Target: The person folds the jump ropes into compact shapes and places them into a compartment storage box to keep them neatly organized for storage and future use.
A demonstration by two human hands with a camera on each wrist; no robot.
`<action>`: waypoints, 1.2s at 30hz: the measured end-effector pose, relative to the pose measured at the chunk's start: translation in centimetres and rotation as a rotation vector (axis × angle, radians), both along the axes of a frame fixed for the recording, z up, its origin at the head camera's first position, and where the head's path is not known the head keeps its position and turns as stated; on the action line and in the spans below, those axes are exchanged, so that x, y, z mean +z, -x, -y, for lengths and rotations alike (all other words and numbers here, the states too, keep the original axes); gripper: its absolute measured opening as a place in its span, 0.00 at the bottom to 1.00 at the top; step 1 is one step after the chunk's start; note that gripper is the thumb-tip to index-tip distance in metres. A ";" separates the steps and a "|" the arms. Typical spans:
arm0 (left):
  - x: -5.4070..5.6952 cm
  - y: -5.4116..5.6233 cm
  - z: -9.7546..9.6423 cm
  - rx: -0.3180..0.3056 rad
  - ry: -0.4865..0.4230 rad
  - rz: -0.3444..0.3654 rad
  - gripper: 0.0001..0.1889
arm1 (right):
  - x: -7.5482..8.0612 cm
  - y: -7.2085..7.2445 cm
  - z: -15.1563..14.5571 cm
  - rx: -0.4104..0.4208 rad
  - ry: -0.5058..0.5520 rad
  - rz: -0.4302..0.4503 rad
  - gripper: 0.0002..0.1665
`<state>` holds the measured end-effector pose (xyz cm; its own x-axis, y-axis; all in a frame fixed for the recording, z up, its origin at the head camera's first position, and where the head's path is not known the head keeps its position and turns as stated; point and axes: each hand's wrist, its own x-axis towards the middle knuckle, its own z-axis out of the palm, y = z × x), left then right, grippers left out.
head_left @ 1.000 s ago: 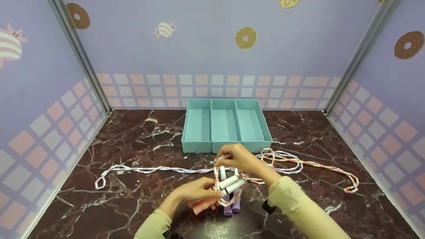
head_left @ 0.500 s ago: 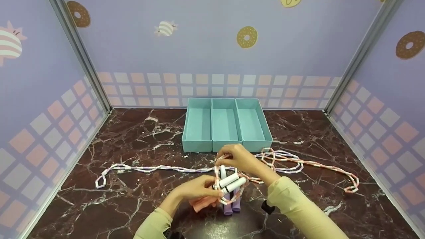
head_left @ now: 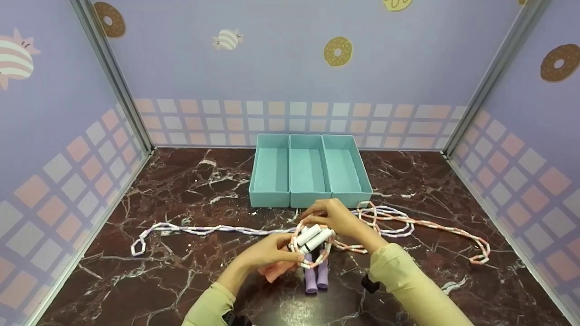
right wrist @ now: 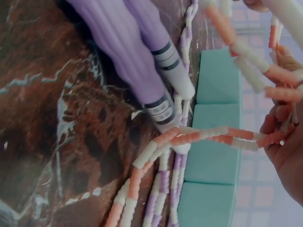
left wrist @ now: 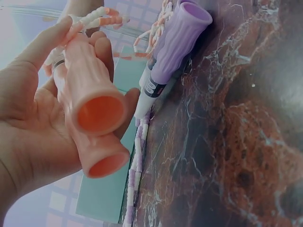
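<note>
My left hand (head_left: 266, 252) grips the two handles of a jump rope, with ribbed orange grips (left wrist: 87, 71) and white ends (head_left: 312, 239). A loop of its orange-and-white beaded cord (head_left: 321, 259) passes around the handles. My right hand (head_left: 334, 219) pinches that cord just beyond the white ends, and a doubled strand of cord (right wrist: 203, 134) trails from its fingers. Under the held handles, two purple handles (head_left: 322, 274) of a second jump rope lie on the table. Its purple-and-white beaded cord (head_left: 217, 230) stretches left, ending in a small loop.
A teal box (head_left: 270, 199) with three compartments, all bare inside, stands at the back wall. More orange-and-white cord (head_left: 446, 227) runs out to the right, tangled near the box with purple-and-white cord (head_left: 398, 234). Patterned walls (head_left: 281, 68) enclose the dark marbled table (head_left: 181, 280).
The orange handles have tilted, their white ends pointing further away from me. My right hand has shifted slightly right along with the cord. The purple handles have stayed put.
</note>
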<state>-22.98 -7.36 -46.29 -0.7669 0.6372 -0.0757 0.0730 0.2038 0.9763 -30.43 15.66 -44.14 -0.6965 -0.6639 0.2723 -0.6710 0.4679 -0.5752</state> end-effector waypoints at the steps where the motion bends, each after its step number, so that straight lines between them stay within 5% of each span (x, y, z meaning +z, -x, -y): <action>1: 0.0 0.0 0.0 0.008 0.001 -0.006 0.18 | -0.1 0.0 -0.1 0.001 -0.004 0.003 0.13; 14: -0.7 -0.1 0.1 0.171 -0.047 -0.015 0.24 | -0.9 -0.1 -1.1 0.027 0.003 0.011 0.13; 24: -0.6 0.0 0.0 0.179 -0.124 0.033 0.46 | -1.4 -0.3 -1.2 0.021 0.032 -0.011 0.10; 29: -0.5 0.0 -0.2 0.149 -0.151 0.015 0.43 | -1.9 -0.5 -1.1 0.004 0.060 0.040 0.18; 36: -0.6 0.1 -0.2 0.171 -0.107 -0.064 0.32 | -2.8 -0.9 -0.7 0.019 0.096 0.041 0.05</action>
